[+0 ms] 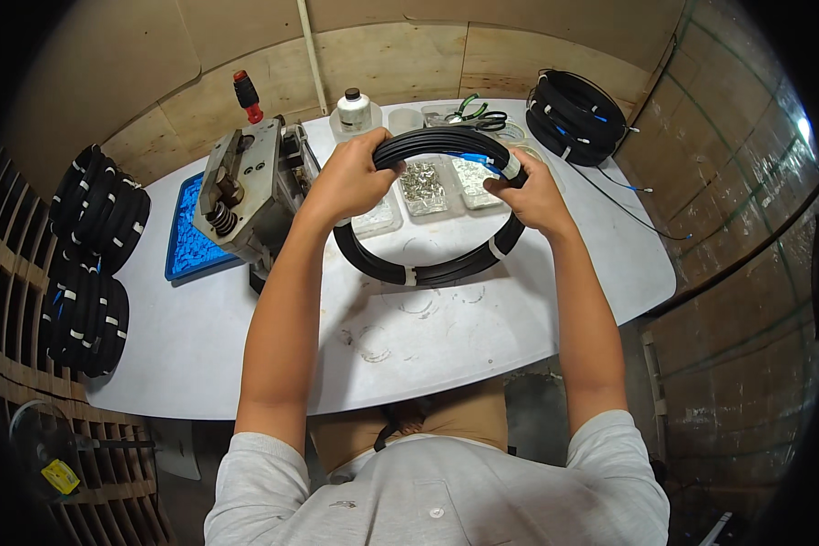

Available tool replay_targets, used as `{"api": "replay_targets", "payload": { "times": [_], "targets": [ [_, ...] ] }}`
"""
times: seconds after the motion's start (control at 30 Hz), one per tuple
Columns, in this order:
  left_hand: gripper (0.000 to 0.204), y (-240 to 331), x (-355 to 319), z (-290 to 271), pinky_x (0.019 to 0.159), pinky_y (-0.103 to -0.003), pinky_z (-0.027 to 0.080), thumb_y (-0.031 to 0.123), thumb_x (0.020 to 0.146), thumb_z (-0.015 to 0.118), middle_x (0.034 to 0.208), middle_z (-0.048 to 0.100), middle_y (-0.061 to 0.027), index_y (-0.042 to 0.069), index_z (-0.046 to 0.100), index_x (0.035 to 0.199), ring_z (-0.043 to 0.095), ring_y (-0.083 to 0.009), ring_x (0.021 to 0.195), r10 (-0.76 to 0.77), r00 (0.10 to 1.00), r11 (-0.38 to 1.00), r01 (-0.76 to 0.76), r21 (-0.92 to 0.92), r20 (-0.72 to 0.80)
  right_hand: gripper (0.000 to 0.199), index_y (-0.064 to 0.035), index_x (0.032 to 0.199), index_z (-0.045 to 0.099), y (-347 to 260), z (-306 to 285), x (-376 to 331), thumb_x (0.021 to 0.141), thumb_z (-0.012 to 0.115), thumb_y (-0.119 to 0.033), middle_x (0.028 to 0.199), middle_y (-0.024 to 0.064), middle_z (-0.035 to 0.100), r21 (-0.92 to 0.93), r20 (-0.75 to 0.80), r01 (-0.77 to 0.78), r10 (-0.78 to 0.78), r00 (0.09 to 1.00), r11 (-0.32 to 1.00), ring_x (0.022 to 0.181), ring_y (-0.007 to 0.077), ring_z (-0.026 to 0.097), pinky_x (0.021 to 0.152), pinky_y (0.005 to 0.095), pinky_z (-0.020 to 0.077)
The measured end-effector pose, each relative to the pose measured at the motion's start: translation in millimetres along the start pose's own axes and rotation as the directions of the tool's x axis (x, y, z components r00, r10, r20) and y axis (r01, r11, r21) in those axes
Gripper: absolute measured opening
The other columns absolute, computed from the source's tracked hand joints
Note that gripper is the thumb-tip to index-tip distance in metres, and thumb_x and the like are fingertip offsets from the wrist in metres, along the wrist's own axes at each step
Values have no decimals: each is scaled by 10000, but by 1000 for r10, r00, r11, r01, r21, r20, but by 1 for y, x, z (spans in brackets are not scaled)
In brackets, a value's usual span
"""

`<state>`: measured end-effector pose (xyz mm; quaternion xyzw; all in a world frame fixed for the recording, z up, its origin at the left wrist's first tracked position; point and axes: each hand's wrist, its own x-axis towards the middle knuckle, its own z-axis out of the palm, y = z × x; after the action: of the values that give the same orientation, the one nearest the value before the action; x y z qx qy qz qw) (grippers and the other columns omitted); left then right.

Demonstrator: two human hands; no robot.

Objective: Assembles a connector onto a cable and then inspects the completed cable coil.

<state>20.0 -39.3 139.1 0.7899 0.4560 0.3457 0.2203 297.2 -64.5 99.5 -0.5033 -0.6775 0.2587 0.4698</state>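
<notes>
Between my two hands a coil of black cable [446, 272] is held up over the white table, its ring tilted so that I look through it. White ties bind it in several places, and a blue connector [475, 159] shows at its far side. My left hand [353, 179] is closed round the upper left of the ring. At the upper right my right hand [531, 194] grips it beside a white tie. Through the ring appear a clear tray of small metal pieces [422, 189] and another tray of pale pieces [476, 185].
Left of my arm stands a metal bench press [255, 187], beside a blue tray of small blue parts [187, 238]. More black coils are stacked at the left edge [89, 309] and far right [575, 118]. A white bottle [354, 113] and green-handled pliers [469, 111] sit at the back.
</notes>
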Motion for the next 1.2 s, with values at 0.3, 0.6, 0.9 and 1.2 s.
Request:
{"api": "replay_targets", "payload": {
  "times": [0.3,0.6,0.9,1.2],
  "targets": [
    [165,-2,4,4,564,-361,393,117,852,669,653,543,-123,-6,576,909,478,-201,593,63,998,998,-63,-5,19,187,-18,966,653,3,9,-10,790,716,-38,781,49,674,-231,-226,19,-73,971,973,685,107,581,636,293,471],
    [181,4,3,3,667,-444,457,125,844,658,776,641,-209,4,588,959,613,-375,717,97,995,994,-98,52,19,632,-93,1277,595,-9,-18,-4,732,850,-283,1119,117,680,-157,35,140,-136,990,978,1043,204,628,909,321,471],
    [186,14,7,6,594,-391,424,110,837,666,682,579,-172,-7,575,950,539,-285,616,203,979,979,-203,31,11,630,-73,1292,596,-75,-22,44,728,836,-222,1113,94,661,-203,383,221,-130,915,954,1014,198,617,912,324,481],
    [204,30,12,-8,631,-404,450,129,808,701,702,625,-186,-11,647,946,597,-313,655,130,980,981,-150,127,154,212,-22,979,622,-72,1,19,818,739,-97,734,72,615,-347,302,200,-93,949,916,672,173,532,639,322,439]
  ]
}}
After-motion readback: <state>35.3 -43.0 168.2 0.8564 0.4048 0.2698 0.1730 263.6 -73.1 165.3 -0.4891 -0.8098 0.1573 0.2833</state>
